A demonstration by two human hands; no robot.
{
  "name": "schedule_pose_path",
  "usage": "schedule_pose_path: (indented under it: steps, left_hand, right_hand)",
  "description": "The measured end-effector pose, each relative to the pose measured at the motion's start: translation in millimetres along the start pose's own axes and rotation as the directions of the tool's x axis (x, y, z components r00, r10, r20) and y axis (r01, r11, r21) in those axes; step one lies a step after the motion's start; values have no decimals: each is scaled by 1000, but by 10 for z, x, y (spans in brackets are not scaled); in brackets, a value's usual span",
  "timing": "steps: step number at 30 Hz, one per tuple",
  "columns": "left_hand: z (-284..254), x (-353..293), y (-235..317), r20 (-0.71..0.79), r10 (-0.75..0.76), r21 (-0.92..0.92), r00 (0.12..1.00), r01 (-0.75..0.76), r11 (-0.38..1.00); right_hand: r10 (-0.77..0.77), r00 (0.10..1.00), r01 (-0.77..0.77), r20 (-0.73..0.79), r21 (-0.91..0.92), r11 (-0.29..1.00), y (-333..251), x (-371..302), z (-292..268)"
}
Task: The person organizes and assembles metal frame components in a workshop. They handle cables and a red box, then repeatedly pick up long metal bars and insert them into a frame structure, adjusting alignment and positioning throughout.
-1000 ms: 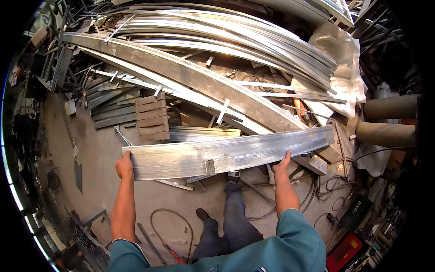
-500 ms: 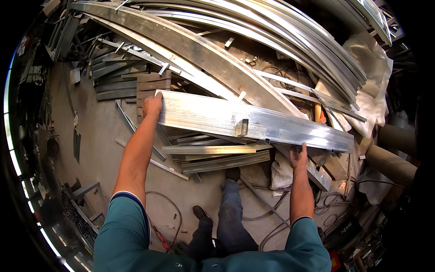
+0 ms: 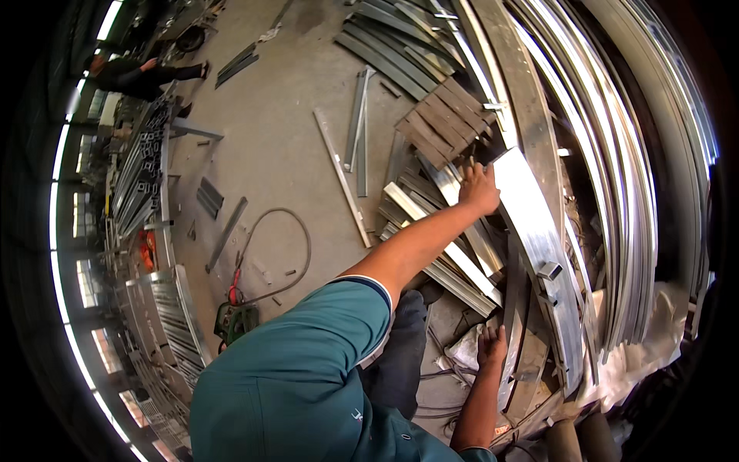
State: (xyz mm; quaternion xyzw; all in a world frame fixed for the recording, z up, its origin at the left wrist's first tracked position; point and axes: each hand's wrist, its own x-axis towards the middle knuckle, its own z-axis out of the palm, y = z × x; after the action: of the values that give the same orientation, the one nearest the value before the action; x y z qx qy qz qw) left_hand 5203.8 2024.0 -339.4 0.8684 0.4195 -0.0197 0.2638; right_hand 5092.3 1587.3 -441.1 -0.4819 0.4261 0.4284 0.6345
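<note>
A long, flat silver metal beam (image 3: 531, 204) lies slanting over the pile, with a short square tube stub (image 3: 550, 270) on its face. My left hand (image 3: 479, 189) is at the beam's far end, fingers stretched out and not wrapped round it. Whether its fingertips still touch the beam is hard to tell. Nearer to me, my right hand (image 3: 491, 344) is raised beside the beam's lower part, apart from it. Its fingers point upward, loosely apart, with nothing in them. Below my left hand are several shorter metal profiles (image 3: 439, 239).
Brown wooden blocks (image 3: 444, 123) sit just past my left hand. Long bent metal strips (image 3: 608, 154) fill the right side. On the floor to the left lie a thin bar (image 3: 341, 177) and a looped cable (image 3: 308, 239). Another person (image 3: 142, 77) is at the far left.
The view has swung left, so the beam now appears steeply slanted at the right. My right hand has come off the beam, and my left hand's grip has loosened.
</note>
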Motion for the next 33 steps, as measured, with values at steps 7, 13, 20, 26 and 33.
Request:
schedule_pose_path:
  steps: [7, 13, 20, 26, 33]
  left_hand:
    - [-885, -2973, -1733, 161, -202, -318, 966, 245, 916]
    - [-1773, -5713, -3480, 219, -659, -184, 719, 694, 696]
    - [-1813, -8450, -4397, -5, -930, -575, 368, 759, 303]
    - [-1492, -9876, -4381, 47, -987, -825, 151, 563, 47]
    - [-1898, -10219, -4435, 230, -971, -973, 63, 0, -231]
  right_hand:
    - [98, 758, 648, 645, -761, -3, 502, -268, -211]
    - [210, 831, 407, 516, -820, 402, 686, -341, 321]
    - [217, 661, 721, 718, -688, 79, 1691, -863, 1522]
    - [604, 341, 938, 721, -213, -275, 3491, -1469, 2733]
    - [638, 631, 588, 441, -809, -22, 5638, -4310, 3626]
